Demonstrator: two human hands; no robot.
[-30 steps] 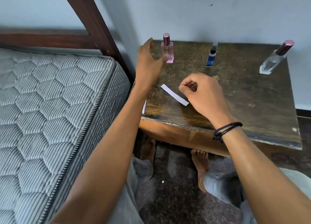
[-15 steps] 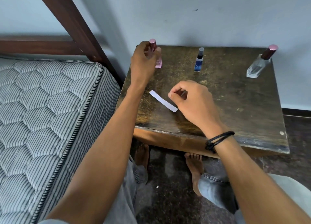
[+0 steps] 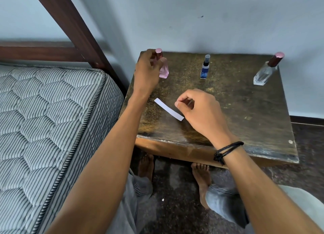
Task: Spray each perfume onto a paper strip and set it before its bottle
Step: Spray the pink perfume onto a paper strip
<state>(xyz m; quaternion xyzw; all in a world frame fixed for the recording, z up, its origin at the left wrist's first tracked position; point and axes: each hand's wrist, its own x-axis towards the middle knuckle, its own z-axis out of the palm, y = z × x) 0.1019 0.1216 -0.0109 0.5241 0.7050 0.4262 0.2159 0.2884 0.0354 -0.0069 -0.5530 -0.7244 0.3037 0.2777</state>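
**Now: left hand on the pink bottle, strip flat on the counter**

Over at the back left corner of the counter [image 3: 236,111], the left hand [image 3: 149,70] has its grip clamped on the pink bottle [image 3: 164,72]. The fingers curl round the neck and upper body, just under the rosy cap. The bottle's lower half shows to the right of the hand. Its base sits at the counter's surface, though whether it has left the wood cannot be told.

The paper strip [image 3: 168,109] lies flat on the dark, worn top, nearer the front edge. It runs on a slant from upper left to lower right, between the two forearms and well apart from the pink bottle.

The right hand [image 3: 201,114] hangs over the middle of the counter with its grip closed: fingers curled in, thumb tip against the forefinger, nothing visible between them. The strip's lower end meets the base of that thumb, and contact there cannot be made out. A black cord bracelet [image 3: 226,150] circles the right wrist.

Two more bottles stand along the back edge by the wall. A small blue bottle [image 3: 204,69] with a dark sprayer is in the middle, and a clear bottle [image 3: 264,73] with a maroon cap is at the right corner.

A striped quilted mattress [image 3: 43,119] on a dark wooden bed frame [image 3: 75,23] lies to the left. Bare feet [image 3: 201,177] rest on the floor under the counter.
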